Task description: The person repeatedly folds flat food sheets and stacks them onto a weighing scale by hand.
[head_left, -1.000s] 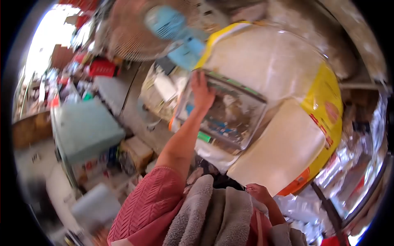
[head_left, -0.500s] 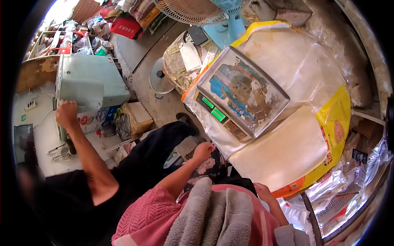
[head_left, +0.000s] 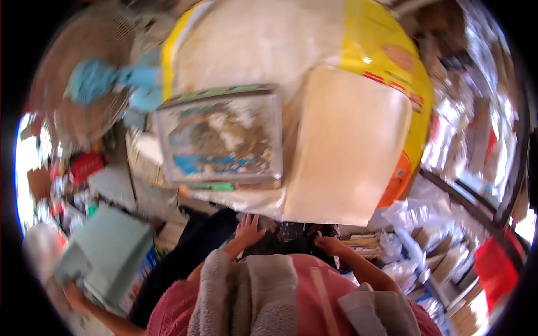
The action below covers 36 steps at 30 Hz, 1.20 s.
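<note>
My left hand (head_left: 247, 232) is open, its fingers spread over dark patterned cloth just below the table's near edge. My right hand (head_left: 329, 245) is closed beside dark cloth at the same edge; blur hides what its fingers hold, if anything. Ahead of my left hand sits a digital weighing scale (head_left: 224, 137) with a worn, peeling metal platform and green displays. A smooth cream sheet (head_left: 347, 151) lies to the right of the scale, nearest my right hand. Beneath both is a yellow and white plastic sack (head_left: 258, 45) covering the table.
A blue fan (head_left: 92, 81) stands beyond the table's left side. At lower left, another person's hand (head_left: 75, 295) is by a pale green cabinet (head_left: 112, 252). Plastic bags (head_left: 412, 218) and a dark metal bar (head_left: 465, 204) crowd the right, near a red cloth (head_left: 496, 269).
The view has swung to the right, so the table now lies straight ahead. My left hand has gone from curled to spread fingers. The other person's hand appears lower in the view.
</note>
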{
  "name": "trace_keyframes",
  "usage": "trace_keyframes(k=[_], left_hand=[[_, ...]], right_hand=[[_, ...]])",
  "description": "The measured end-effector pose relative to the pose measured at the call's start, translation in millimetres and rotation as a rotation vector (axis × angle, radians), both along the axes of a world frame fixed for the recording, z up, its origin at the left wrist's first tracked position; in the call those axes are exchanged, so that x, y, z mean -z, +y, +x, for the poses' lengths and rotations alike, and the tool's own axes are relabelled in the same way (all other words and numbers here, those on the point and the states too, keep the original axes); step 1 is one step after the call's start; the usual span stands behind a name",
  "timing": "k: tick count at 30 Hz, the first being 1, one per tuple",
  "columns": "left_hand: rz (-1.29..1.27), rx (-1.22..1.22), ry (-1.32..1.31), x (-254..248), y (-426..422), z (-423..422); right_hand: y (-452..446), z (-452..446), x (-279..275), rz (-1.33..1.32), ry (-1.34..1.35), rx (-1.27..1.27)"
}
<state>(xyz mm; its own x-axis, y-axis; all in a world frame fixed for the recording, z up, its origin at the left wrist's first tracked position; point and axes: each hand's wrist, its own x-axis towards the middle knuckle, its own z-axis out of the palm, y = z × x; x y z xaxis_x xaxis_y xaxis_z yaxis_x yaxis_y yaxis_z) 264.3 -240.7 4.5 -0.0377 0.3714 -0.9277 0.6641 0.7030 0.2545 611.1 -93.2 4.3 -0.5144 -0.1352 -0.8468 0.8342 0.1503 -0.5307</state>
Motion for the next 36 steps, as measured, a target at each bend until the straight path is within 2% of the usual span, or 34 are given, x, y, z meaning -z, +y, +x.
trace_keyframes(k=[2, 4, 6, 8, 10, 11, 13, 16, 24, 36], left_hand=[[0.153, 0.210, -0.028, 6.8, 2.2, -8.5], [0.508, 0.274, -0.006, 50.0, -26.0, -1.9], [0.509, 0.399, -0.073, 44.9, -11.8, 14.1], [0.402, 0.334, -0.129, 46.8, 23.0, 40.3], [0.314, 0.192, -0.144, 55.9, 67.9, 63.7], [0.288, 0.117, -0.144, 61.0, 92.4, 71.6], [0.281, 0.061, -0.123, 76.1, 126.3, 86.4], [0.288, 0.020, -0.102, 97.9, 161.4, 103.6], [0.284, 0.002, -0.078, 142.3, 205.8, 126.3], [0.279, 0.003, -0.124, 175.0, 224.6, 140.6]], right_hand=[[-32.5, 0.9, 25.4, 0.079, -0.067, -0.251], [-46.8, -5.0, 48.0, -0.108, -0.281, -0.033], [-73.3, 13.2, 88.4, 0.053, 0.082, -0.167], [-53.0, 0.1, 82.2, 0.166, 0.020, -0.222], [-45.9, 3.5, 101.0, 0.428, 0.090, 0.060], [-35.7, 2.1, 108.0, 0.302, 0.069, 0.417], [-13.7, 1.3, 131.3, 0.325, 0.023, 0.556], [22.1, -1.6, 168.4, 0.424, -0.037, 0.476], [82.2, 1.7, 231.0, 0.477, -0.057, 0.480], [103.2, 9.7, 257.0, 0.463, -0.077, 0.464]])
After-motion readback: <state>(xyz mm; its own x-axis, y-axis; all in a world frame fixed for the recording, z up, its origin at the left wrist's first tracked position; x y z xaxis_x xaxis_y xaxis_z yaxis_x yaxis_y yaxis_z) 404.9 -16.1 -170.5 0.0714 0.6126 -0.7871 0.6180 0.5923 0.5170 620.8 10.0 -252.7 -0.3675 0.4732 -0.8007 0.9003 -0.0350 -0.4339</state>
